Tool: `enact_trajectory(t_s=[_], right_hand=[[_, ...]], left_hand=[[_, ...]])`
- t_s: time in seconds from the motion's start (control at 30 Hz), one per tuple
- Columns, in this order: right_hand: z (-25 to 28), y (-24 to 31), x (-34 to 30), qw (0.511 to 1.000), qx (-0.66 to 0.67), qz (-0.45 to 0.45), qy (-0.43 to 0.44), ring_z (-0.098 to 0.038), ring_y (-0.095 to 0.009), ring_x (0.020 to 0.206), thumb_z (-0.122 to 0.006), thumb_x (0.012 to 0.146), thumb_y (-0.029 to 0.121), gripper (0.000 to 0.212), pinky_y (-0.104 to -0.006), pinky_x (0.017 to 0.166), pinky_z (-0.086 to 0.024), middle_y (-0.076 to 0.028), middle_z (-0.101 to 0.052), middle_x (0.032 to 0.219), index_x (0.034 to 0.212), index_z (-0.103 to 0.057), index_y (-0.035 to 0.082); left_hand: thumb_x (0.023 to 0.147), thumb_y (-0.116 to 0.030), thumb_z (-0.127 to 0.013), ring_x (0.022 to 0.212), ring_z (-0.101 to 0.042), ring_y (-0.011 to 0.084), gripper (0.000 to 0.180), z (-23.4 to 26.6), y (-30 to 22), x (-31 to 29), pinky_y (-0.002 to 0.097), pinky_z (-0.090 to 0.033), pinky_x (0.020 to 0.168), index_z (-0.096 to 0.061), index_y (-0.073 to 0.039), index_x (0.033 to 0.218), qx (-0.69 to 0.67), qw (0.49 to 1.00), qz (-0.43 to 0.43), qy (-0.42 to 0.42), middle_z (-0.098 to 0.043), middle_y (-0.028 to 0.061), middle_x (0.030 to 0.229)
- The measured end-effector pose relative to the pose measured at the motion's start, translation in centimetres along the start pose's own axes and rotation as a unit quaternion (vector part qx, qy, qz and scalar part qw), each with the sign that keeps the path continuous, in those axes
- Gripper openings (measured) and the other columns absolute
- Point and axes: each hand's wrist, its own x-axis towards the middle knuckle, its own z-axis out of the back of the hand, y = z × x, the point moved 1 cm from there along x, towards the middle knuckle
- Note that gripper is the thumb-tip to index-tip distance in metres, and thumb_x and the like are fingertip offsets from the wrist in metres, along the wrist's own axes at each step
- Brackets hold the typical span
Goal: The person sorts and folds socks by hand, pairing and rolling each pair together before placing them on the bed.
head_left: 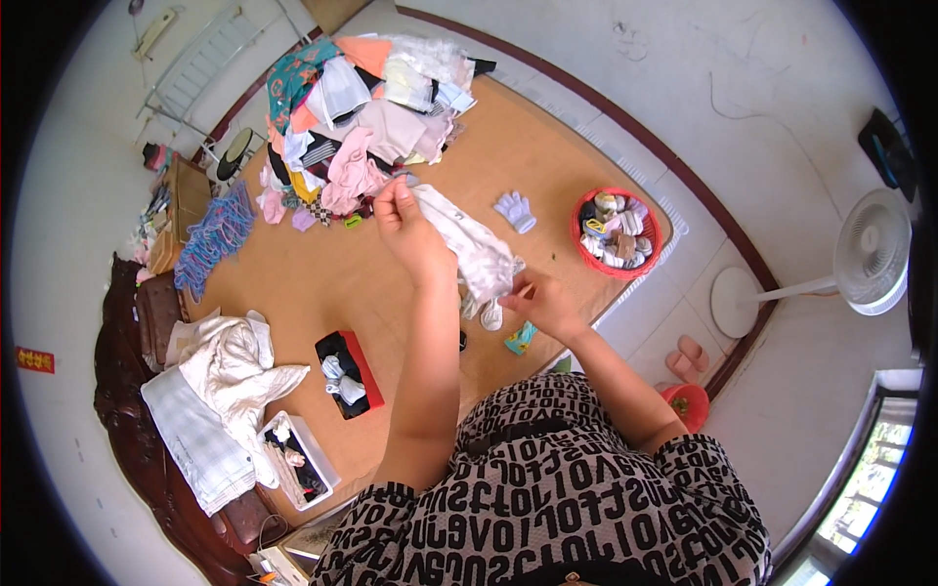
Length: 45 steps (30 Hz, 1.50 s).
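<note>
A long white garment (464, 230) with faint markings is stretched between my hands above the brown bed surface; its exact kind is unclear. My left hand (415, 239) pinches its far end with bent fingers. At the near end, my right hand (547, 307) has thumb and fingers closed on an edge. Below that end a small white sock-like piece (490, 314) shows, partly covered. A teal packet (521, 338) lies close to my right hand. Beyond the garment is a pale lilac glove (515, 211). Past my left hand rises a large heap of mixed clothes (391, 127).
A red basket (576, 249) of rolled socks stands at the right. On the left are a black-and-red box (369, 376), a white bin (320, 469), folded white cloth (210, 439) and blue-purple woven stuff (215, 239). A white fan (870, 252) stands beyond the bed's right edge.
</note>
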Motion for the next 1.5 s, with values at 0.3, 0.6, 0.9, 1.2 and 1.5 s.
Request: enact_trajectory(t_s=[0.3,0.6,0.9,1.2,1.5], right_hand=[[4.4,9.0,1.2,0.888,-0.16,0.347,-0.255,-0.058,-0.022,0.078,-0.076,0.068,0.026,0.049,-0.0336,0.069,-0.047,-0.012,-0.055,0.101,0.104,-0.054,0.001],[4.6,7.7,2.1,0.917,0.367,0.149,-0.037,-0.052,-0.005,0.073,-0.068,0.08,0.014,0.017,-0.0222,0.066,-0.044,0.0,-0.06,0.082,0.088,-0.059,0.002],[7.0,6.2,3.0,0.914,0.336,0.201,-0.103,-0.052,-0.005,0.07,-0.069,0.078,0.007,0.018,-0.0197,0.062,-0.043,0.0,-0.059,0.078,0.086,-0.053,0.005],[7.3,5.6,3.0,0.943,0.211,0.247,-0.073,-0.05,-0.006,0.08,-0.071,0.076,0.012,0.021,-0.0224,0.069,-0.042,-0.002,-0.057,0.087,0.089,-0.057,0.002],[6.1,6.1,2.8,0.959,0.25,0.116,-0.062,-0.056,-0.008,0.067,-0.069,0.077,0.007,0.02,-0.0227,0.062,-0.046,-0.003,-0.063,0.077,0.092,-0.06,-0.002]], left_hand=[[0.083,-0.002,-0.061,0.073,-0.056,0.0074,0.01,-1.3,-1.6,-4.0,0.019,-0.045,0.065,-0.061,0.002,0.092,0.017,0.97,0.1,0.222,-0.062,0.0037,0.082],[0.074,-0.021,-0.072,0.103,-0.049,0.0175,0.07,-0.7,-1.3,-6.2,0.0301,-0.044,0.084,-0.032,-0.004,0.128,-0.053,0.911,0.152,0.38,-0.045,0.0124,0.117],[0.072,-0.012,-0.073,0.069,-0.056,0.0087,0.025,1.0,-0.1,-7.4,0.0241,-0.046,0.06,-0.055,-0.001,0.086,0.2,0.875,0.195,0.397,-0.06,0.004,0.08],[0.074,-0.011,-0.07,0.078,-0.057,0.0095,0.026,0.5,-1.0,-7.8,0.0239,-0.046,0.067,-0.056,-0.001,0.093,0.09,0.865,0.237,0.433,-0.061,0.0034,0.084],[0.077,-0.008,-0.066,0.081,-0.058,0.0114,0.039,1.5,0.4,-7.9,0.0258,-0.047,0.072,-0.05,0.0,0.112,0.151,0.824,0.312,0.448,-0.06,0.0062,0.098]])
